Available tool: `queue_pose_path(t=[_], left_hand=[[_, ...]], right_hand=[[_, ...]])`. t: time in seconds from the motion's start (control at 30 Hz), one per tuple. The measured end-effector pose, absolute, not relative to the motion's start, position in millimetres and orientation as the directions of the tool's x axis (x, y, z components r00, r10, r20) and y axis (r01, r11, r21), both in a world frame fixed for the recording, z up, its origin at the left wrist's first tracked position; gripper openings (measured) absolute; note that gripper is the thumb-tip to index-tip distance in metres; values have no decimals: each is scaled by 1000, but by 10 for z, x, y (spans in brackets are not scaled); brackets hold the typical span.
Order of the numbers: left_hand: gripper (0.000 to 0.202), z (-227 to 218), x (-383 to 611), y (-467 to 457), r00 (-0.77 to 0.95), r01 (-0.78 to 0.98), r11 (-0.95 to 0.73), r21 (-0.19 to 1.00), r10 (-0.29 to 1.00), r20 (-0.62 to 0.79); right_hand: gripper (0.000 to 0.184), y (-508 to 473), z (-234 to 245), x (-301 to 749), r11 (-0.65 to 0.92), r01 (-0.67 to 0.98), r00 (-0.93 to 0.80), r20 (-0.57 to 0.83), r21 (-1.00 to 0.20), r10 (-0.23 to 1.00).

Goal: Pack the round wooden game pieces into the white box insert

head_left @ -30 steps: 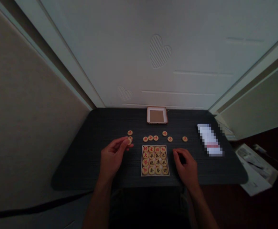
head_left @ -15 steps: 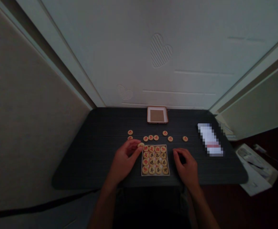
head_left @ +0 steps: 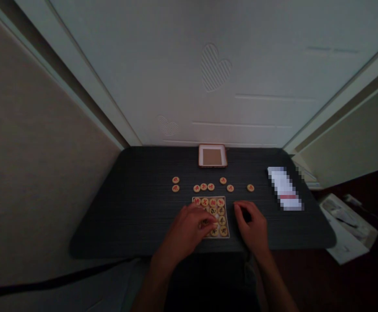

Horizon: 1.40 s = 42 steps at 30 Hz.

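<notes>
My left hand [head_left: 190, 227] is over a square, pale-rimmed box [head_left: 227, 227] and hides its left and middle parts. Its thumb and fingers are closed in a pinch on a round xiangqi piece [head_left: 215, 220], which barely shows at the fingertips. Rows of xiangqi pieces fill the box: red-marked ones [head_left: 212, 202] along the far row, black-marked ones [head_left: 221, 221] nearer. To the right of the box, my right hand [head_left: 252, 223] rests on the table with its fingers curled in and thumb against them; nothing shows in it.
Several loose red-marked pieces [head_left: 203, 186] lie beyond the box on the dark table [head_left: 127, 208]. A shallow lid-like tray [head_left: 199, 156] is at the back edge, by a white panel with hearts. A blurred-out white item [head_left: 284, 190] lies at right. A white box [head_left: 354, 229] stands beyond the table.
My left hand has moved right and nearer, from the box's far left corner to over its middle, taking the piece along. My right hand stays in place.
</notes>
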State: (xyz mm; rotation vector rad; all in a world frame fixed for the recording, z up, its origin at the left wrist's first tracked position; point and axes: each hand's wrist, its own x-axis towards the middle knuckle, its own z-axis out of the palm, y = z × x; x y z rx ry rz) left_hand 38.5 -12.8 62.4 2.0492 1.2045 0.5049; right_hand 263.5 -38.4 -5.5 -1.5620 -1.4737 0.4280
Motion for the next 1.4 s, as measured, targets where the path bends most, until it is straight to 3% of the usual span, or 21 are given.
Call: queue_pose_path(t=[0.27,0.4,0.53,0.63,0.73,0.9,1.4], left_hand=[[8,606,388,-60,481,693,-398,601,876,25],[13,546,341,-30,410,673,-389,629,904,120],[20,442,226,-13,234,655,-290,698,956,177],[22,342,142,-22,126,665,-205,718,979,163],[22,249,99,-56,83,645,-126,754,992,95],[20,182,113,-114,146,589,-86,803,989,-1],[14,193,111,-104,149,606,-103,789,989,15]], right_hand=[[16,-369,-64,2635,146,601,224,342,-785,912],[15,-399,-8,2614,195,623,205,399,-757,894],[14,-511,112,2498,360,664,-29,459,-655,888],[17,-596,212,2369,452,683,-240,407,-574,881],[23,-615,267,2277,460,720,-317,344,-519,884],[28,-543,252,2239,447,764,-317,332,-465,888],[29,-451,208,2149,436,793,-285,375,-425,882]])
